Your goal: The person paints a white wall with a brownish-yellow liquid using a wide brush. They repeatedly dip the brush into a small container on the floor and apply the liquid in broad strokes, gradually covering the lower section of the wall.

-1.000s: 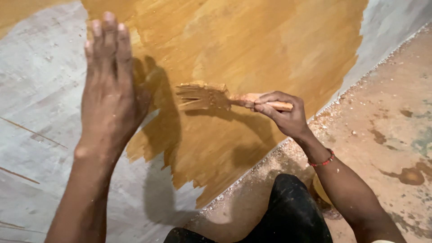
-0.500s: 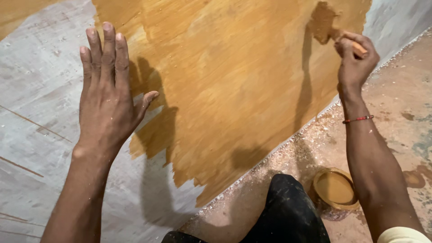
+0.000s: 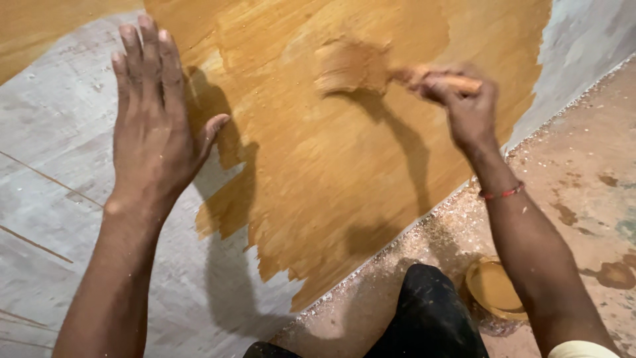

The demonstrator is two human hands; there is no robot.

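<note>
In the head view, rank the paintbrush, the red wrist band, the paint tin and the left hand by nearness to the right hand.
1. Paintbrush: gripped in the right hand, bristles on the board to its left.
2. Red wrist band: just below, on the same arm's wrist.
3. Paint tin: farther down, on the floor by the knee.
4. Left hand: flat on the board, far left.

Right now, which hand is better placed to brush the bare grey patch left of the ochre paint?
The right hand, probably: it already grips the brush on the wet ochre area. The left hand lies flat and empty on the wall, beside the grey patch.
</note>
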